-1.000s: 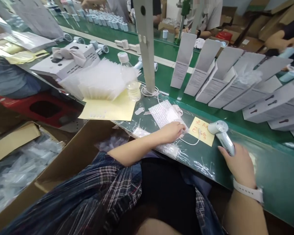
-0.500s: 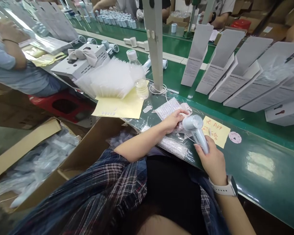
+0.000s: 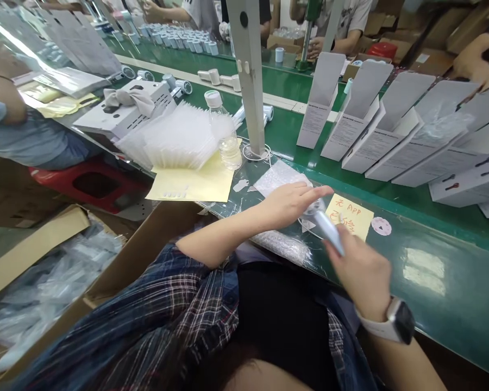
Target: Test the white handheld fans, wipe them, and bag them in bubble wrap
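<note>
Here, the hair dryer (image 3: 330, 232) is above the near edge of the green table (image 3: 464, 293), between the two hands; its long axis runs slantwise, from the right hand (image 3: 361, 269) up and leftward to the left hand (image 3: 291, 202); the round end points away from the person and to the left, while the narrow handle end points back toward the body and to the right. The right hand is closed around the handle's lower part, its thumb along the near side; a watch (image 3: 403, 320) is on that wrist. The left hand lies over the round end with fingers stretched out to the right, hiding much of it; whether those fingers grip anything underneath I cannot tell. A white pouch (image 3: 279, 176) lies on the table just beyond the left hand; a yellow note (image 3: 358, 214) with red writing lies just beyond the dryer, a round pink sticker (image 3: 381, 226) beside it; a clear plastic bundle (image 3: 283, 247) lies along the table edge below the left forearm.
</note>
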Tool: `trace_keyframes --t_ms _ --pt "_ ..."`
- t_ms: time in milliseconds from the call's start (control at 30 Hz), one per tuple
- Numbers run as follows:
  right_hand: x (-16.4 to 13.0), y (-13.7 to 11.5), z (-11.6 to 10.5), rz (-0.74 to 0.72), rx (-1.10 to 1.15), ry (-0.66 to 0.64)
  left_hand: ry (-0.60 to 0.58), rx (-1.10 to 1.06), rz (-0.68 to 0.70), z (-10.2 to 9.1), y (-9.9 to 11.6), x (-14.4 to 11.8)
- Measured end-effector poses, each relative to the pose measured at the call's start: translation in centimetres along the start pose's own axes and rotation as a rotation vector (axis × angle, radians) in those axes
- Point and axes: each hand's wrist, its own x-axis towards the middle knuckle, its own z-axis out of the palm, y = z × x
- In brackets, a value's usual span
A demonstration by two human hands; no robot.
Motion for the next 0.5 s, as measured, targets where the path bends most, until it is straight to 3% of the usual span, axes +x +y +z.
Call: trace_keyframes --t_ms 233,400,500 --pt "0.8 -0.5 -0.6 0.011 0.100 0.044 -0.002 0.127 0.062 -2.9 0.4 0.8" --pt "1.8 -0.9 -1.6 0.014 0.007 0.094 -0.014 0.026 0.043 -3.9 -0.2 1.6" --pt "2.2 -1.3 -1.6 -0.042 0.110 0.031 -0.023 0.008 0.038 -4.2 -0.1 2.0"
